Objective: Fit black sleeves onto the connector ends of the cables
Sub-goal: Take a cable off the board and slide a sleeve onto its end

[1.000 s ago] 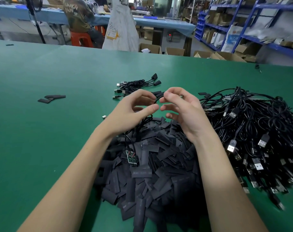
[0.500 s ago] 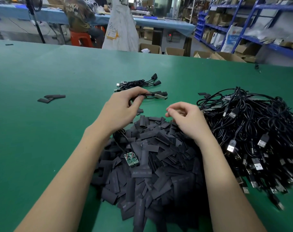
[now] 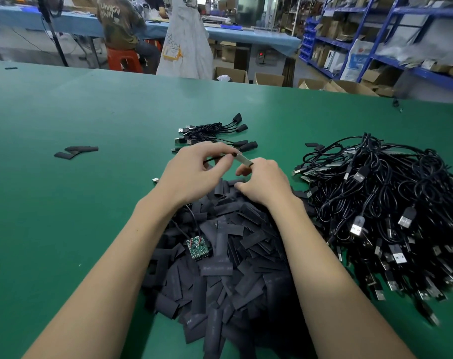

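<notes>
My left hand [image 3: 194,172] pinches a thin black cable just behind its bare connector end [image 3: 242,159], which points right. My right hand [image 3: 264,182] is against the connector's tip with its fingers curled, and a small black sleeve [image 3: 250,164] shows at its fingertips. Both hands hover over the far edge of a big heap of flat black sleeves [image 3: 233,268]. A green circuit board [image 3: 198,247] lies on the heap, and its thin wires run up toward my left hand. Several sleeved cables [image 3: 215,133] lie just beyond my hands.
A large tangle of black USB cables [image 3: 388,208] fills the right side of the green table [image 3: 90,125]. A few loose sleeves [image 3: 76,151] lie at the left and a small metal plug [image 3: 155,180] near my left wrist. Beyond the far edge a person sits by shelves and boxes.
My right hand rose from the sleeve heap to the connector tip. My left hand shifted slightly right, still holding the cable.
</notes>
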The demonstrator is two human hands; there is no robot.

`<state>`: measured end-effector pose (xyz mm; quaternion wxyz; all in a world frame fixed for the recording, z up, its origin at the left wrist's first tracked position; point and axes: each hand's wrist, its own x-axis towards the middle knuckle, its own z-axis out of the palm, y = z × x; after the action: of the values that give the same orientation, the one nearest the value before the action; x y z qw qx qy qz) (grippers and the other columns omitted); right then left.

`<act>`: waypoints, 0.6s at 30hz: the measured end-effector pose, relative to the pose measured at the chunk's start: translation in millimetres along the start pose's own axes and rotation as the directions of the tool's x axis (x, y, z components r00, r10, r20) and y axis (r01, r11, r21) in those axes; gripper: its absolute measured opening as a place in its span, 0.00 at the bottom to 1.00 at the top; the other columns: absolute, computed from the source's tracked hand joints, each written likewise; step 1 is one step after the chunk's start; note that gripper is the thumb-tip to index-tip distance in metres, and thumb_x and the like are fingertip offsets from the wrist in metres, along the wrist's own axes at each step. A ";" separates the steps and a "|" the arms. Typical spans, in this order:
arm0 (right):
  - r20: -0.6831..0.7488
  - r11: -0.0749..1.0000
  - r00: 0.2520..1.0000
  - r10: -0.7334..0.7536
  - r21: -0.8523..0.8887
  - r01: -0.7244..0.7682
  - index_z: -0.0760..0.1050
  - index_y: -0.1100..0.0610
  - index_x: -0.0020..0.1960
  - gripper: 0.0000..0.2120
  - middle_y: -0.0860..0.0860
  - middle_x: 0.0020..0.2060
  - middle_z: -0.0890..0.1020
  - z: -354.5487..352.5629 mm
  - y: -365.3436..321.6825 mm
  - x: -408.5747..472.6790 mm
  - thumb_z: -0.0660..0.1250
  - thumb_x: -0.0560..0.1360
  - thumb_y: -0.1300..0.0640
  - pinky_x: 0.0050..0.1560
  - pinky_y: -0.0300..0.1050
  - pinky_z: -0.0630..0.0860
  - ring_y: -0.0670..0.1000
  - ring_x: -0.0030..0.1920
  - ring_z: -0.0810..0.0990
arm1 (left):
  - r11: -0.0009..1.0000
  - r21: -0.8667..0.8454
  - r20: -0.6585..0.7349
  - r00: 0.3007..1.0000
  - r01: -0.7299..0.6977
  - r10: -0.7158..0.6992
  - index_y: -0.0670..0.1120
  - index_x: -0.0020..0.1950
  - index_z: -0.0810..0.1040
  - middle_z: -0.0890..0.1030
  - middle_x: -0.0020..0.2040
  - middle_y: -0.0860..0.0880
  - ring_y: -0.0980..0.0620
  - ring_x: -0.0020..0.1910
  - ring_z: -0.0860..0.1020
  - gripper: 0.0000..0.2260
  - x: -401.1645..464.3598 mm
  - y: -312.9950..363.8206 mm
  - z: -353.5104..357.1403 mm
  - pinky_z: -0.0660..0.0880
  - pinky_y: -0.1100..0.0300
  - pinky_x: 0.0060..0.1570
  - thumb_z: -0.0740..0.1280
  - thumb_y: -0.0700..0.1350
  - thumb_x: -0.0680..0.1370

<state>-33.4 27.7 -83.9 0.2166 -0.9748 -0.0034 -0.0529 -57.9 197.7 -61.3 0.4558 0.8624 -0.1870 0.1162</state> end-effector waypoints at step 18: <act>-0.084 0.885 0.996 0.004 0.464 0.036 0.85 0.47 0.47 0.05 0.41 0.37 0.86 -18.9 17.4 -13.2 0.73 0.72 0.54 0.45 0.39 0.81 0.41 0.41 0.84 | 0.952 -0.298 -0.049 0.995 0.071 -0.089 0.52 0.53 0.86 0.85 0.40 0.51 0.64 0.35 0.78 0.07 0.8 -6.5 -4.1 0.67 0.75 0.28 0.68 0.44 0.82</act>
<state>-47.9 4.2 -75.7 0.4435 -0.8914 -0.0149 -0.0927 -54.5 204.2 -63.6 0.5897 0.7873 -0.1530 0.0947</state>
